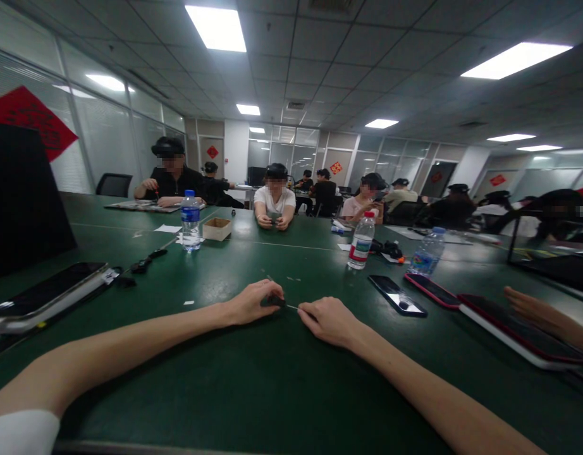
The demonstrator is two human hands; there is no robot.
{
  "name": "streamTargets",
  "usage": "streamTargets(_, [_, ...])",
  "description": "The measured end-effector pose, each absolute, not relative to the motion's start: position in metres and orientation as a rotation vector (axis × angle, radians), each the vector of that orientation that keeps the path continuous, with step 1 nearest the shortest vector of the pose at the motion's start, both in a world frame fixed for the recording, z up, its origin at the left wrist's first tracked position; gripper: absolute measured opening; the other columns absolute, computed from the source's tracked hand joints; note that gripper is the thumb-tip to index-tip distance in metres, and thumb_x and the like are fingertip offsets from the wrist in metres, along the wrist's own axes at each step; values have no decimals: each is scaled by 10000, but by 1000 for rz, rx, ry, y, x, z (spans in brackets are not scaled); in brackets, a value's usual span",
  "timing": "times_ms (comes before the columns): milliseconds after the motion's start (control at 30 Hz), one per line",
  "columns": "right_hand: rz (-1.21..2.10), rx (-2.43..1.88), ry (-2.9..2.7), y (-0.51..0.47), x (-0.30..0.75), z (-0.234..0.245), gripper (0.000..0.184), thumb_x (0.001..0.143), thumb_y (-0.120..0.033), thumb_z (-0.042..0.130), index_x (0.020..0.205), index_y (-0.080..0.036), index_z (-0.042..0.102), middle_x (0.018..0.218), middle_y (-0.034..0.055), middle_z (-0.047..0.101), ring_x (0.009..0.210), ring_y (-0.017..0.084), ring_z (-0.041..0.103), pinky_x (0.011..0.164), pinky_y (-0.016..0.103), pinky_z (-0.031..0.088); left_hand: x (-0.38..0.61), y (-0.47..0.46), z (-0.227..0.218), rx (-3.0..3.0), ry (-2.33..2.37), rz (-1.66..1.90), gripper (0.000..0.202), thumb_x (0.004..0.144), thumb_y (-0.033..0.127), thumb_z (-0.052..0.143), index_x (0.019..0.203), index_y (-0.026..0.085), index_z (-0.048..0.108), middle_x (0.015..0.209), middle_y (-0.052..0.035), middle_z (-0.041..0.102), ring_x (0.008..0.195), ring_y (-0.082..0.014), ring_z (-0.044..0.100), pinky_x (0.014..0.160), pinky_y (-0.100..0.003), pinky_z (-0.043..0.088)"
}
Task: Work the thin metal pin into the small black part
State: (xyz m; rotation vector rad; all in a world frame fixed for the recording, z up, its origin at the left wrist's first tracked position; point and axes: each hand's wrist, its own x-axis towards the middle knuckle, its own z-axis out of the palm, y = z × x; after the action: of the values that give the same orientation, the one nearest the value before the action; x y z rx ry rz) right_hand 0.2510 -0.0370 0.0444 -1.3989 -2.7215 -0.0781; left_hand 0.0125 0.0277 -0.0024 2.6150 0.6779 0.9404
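Just above the green table (pixel 253 385), my left hand (pixel 253 303) is closed with thumb and fingers around a small dark object (pixel 274 301). Its exact kind is too small and blurred to make out. To the right, my right hand (pixel 330 321) is shut in a pinch on a thin, pale, rod-like piece (pixel 292 308). That piece points left toward the dark object; whether the two touch, I cannot tell. Both hands are near each other, low over the tabletop. A small white scrap (pixel 189 303) lies left of my left hand.
Bottles (pixel 190 221) (pixel 362 243) (pixel 429 253) and an open box (pixel 217 229) stand farther back. Phones (pixel 397 295) (pixel 431 289) lie right, near another person's hand (pixel 538 309). At left are a device on a white box (pixel 49 291) and a black panel (pixel 26 196). Several people sit beyond.
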Motion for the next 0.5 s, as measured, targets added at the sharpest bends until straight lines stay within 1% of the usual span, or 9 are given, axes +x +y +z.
streamTargets(133, [-80, -1349, -2721, -35, 253, 41, 422, 988, -399, 314, 926, -196, 679, 766, 41, 682, 648, 133, 605, 681, 235, 425, 11, 28, 0, 2553, 628, 925, 234, 820, 211, 649, 1034, 180, 561, 1003, -28, 615, 897, -143, 586, 821, -277, 489])
streamTargets(233, [-66, -1321, -2725, -35, 254, 40, 424, 987, -406, 313, 964, -200, 683, 787, 40, 689, 663, 135, 608, 689, 235, 422, 11, 28, 0, 2517, 606, 893, 232, 826, 220, 647, 1038, 179, 564, 1013, -33, 622, 924, -149, 594, 843, -288, 491])
streamTargets(500, [-6, -1310, -2704, -37, 252, 41, 423, 987, -404, 314, 1004, -200, 683, 810, 35, 694, 671, 131, 608, 690, 235, 425, 11, 26, 2, 2470, 585, 882, 224, 834, 231, 640, 1032, 167, 557, 1012, -44, 622, 932, -154, 594, 849, -305, 498])
